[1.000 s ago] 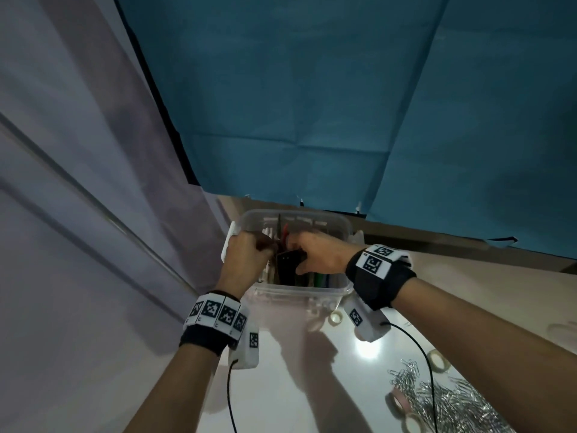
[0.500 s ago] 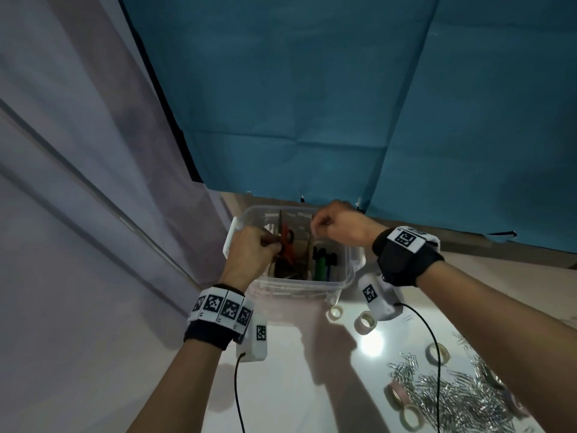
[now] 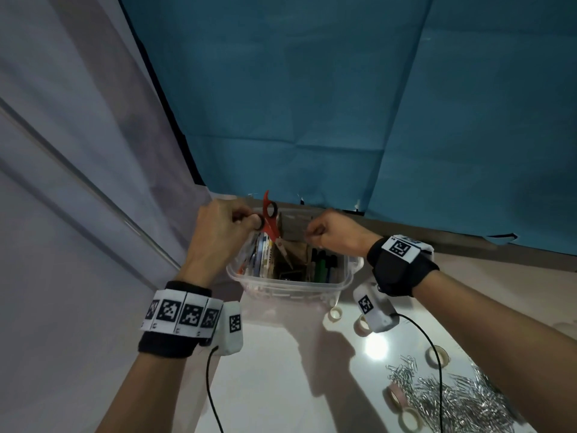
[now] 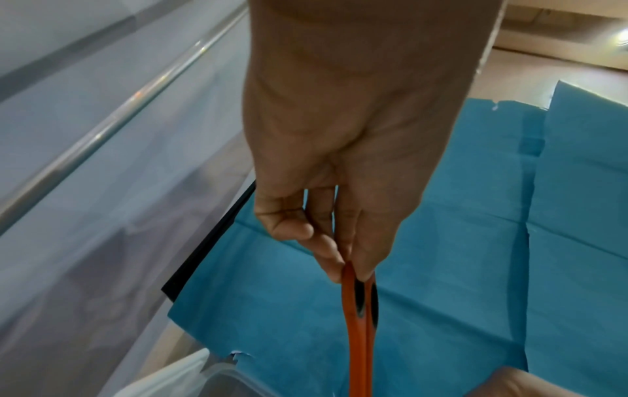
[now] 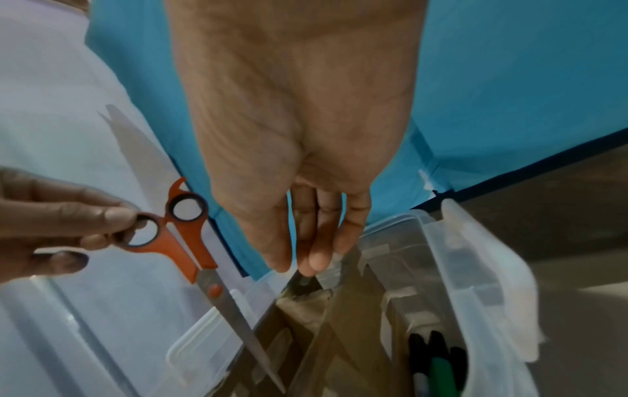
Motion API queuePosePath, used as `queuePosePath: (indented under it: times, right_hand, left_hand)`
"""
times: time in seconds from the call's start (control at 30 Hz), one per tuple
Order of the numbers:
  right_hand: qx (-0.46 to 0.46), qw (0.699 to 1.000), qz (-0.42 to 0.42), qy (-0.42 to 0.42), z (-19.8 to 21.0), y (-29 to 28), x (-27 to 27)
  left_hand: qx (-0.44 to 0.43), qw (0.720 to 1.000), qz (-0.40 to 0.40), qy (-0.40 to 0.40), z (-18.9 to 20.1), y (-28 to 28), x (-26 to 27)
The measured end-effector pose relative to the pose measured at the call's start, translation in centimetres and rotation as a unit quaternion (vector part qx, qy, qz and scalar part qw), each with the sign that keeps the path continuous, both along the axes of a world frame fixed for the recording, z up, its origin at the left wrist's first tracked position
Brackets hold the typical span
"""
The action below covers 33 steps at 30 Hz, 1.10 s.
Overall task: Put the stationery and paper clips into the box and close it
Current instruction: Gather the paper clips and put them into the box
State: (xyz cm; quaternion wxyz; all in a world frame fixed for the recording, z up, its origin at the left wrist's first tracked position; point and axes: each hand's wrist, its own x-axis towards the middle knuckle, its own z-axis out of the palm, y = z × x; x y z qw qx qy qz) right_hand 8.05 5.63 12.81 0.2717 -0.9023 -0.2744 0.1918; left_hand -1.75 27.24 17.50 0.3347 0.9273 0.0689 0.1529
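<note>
We see left hand (image 3: 218,232) raised, pinching ring of orange-handled steel scissors (image 3: 272,232), blades dipped in clear plastic box (image 3: 290,287). Right hand (image 3: 334,234) fingers curled on brown divider (image 5: 343,303); what it grips unclear.

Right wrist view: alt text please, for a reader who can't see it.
The left hand holds orange-handled scissors by a finger ring, blades angled down into an open clear plastic box. The right hand reaches down, fingertips on the top edge of a brown cardboard divider inside. Markers stand at the box's right.
</note>
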Motion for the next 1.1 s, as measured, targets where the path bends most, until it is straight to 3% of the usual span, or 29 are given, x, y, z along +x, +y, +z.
queuePosePath:
  times: [0.13, 0.37, 0.53, 0.73, 1.1]
  right_hand:
    - [-0.065, 0.998, -0.011, 0.002, 0.5, 1.3, -1.6]
    - [-0.104, 0.993, 0.052, 0.004, 0.1, 3.1, -2.8]
    - [-0.169, 0.980, 0.108, -0.003, -0.9, 4.2, -3.5]
    - [-0.189, 0.976, 0.109, 0.004, -1.4, 4.3, -3.6]
    - [-0.239, 0.957, 0.155, 0.058, -1.4, 5.7, -3.7]
  left_hand:
    - [0.008, 1.000, -0.024, 0.017, -0.5, -0.2, -0.9]
    - [0.056, 0.997, -0.020, 0.047, -4.2, -0.8, -0.7]
    - [0.020, 0.999, -0.013, 0.025, -5.6, -0.9, -1.4]
    - [-0.027, 0.999, -0.003, 0.023, -5.7, 0.0, -2.2]
    - [0.023, 1.000, -0.003, 0.005, -3.7, -1.1, -2.4]
